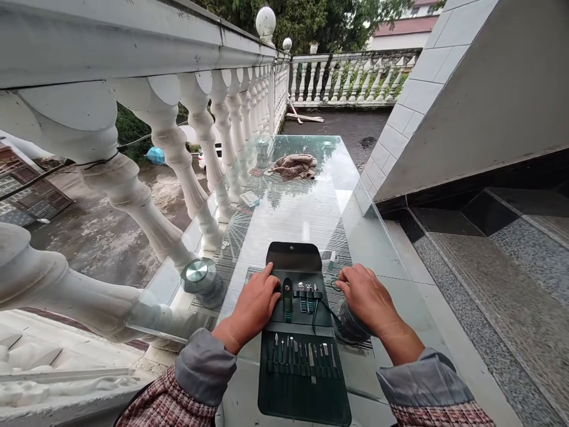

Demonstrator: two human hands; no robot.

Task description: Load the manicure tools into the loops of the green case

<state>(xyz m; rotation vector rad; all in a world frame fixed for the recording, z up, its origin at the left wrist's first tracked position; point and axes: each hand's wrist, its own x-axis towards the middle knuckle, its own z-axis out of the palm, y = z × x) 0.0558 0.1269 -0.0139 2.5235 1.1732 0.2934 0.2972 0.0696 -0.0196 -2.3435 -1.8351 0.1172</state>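
Note:
A dark green manicure case (300,397) lies unfolded on the glass table. Slim metal tools (302,356) stand in a row of loops in its lower part. Higher up, a sheath (287,299) and nail clippers (303,296) are strapped in, with a thin strap hanging loose. My left hand (255,299) grips the case's left edge, its thumb on top and index finger by the flap. Right of the case, my right hand (367,296) is closed in a pinch at small scissors (334,284) with green loop handles; their blades are hard to make out.
The glass tabletop (373,237) rests on round metal-capped supports (198,271). A small white-and-green object (329,258) lies beyond the case. Farther off are a crumpled cloth (293,167) and a small card (249,198). A white balustrade (169,160) borders the left; stone steps (480,284) lie right.

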